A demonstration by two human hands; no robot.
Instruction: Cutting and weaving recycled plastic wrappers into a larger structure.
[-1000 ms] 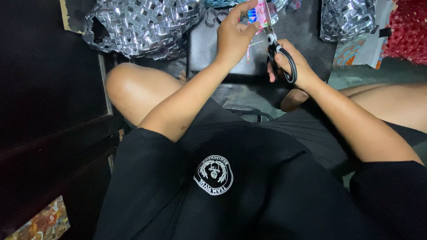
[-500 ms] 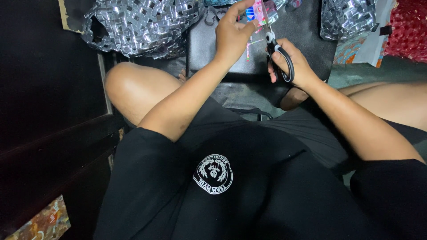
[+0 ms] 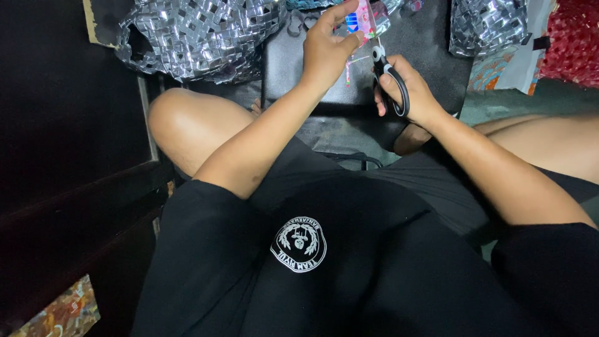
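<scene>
Fingers and thumb of the left hand (image 3: pixel 324 53) pinch a small pink-and-blue foil wrapper (image 3: pixel 360 17), held up over the black stool seat (image 3: pixel 299 75). Just beside it, the right hand (image 3: pixel 409 90) is closed through the loops of black-handled scissors (image 3: pixel 390 78), whose blades point up at the wrapper's lower edge. Silver woven foil mats (image 3: pixel 199 34) lie beyond the person's bare knee (image 3: pixel 187 125).
</scene>
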